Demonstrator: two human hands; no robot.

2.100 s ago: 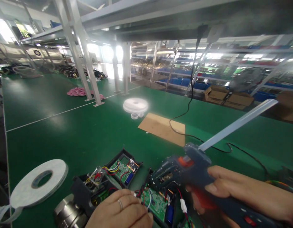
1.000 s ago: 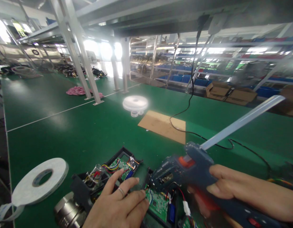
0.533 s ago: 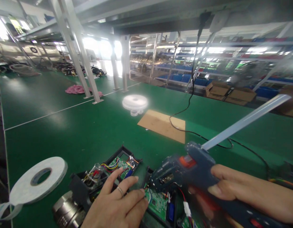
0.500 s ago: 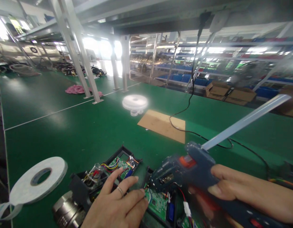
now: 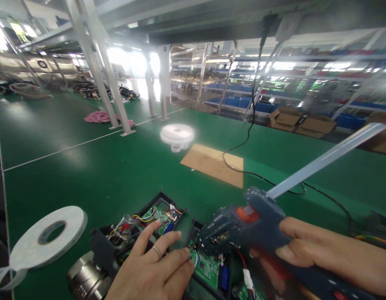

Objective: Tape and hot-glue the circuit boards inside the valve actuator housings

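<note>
My right hand (image 5: 301, 246) is wrapped round the handle of a dark blue glue gun (image 5: 258, 221), with a long clear glue stick (image 5: 327, 160) jutting from its back. The gun's nozzle points down at a green circuit board (image 5: 208, 266) in a black housing; whether it touches is hidden. My left hand (image 5: 158, 266), a ring on one finger, lies spread beside that housing, fingertips near its edge. Just beyond the fingers is a second black housing (image 5: 161, 196) with a circuit board and coloured wires. A metal fitting (image 5: 86, 277) on a black part shows left of this hand.
A roll of white double-sided tape (image 5: 24, 246) lies at left on the green table (image 5: 127, 166). Farther back are white rolls (image 5: 177, 133), a brown cardboard sheet (image 5: 216, 164) and a black cable (image 5: 252, 125). Metal posts (image 5: 114, 96) hold an overhead shelf. A pink cloth (image 5: 97, 117) lies beyond.
Both hands and the glue gun hold nearly the same positions. The view has shifted very slightly; nothing was picked up or let go.
</note>
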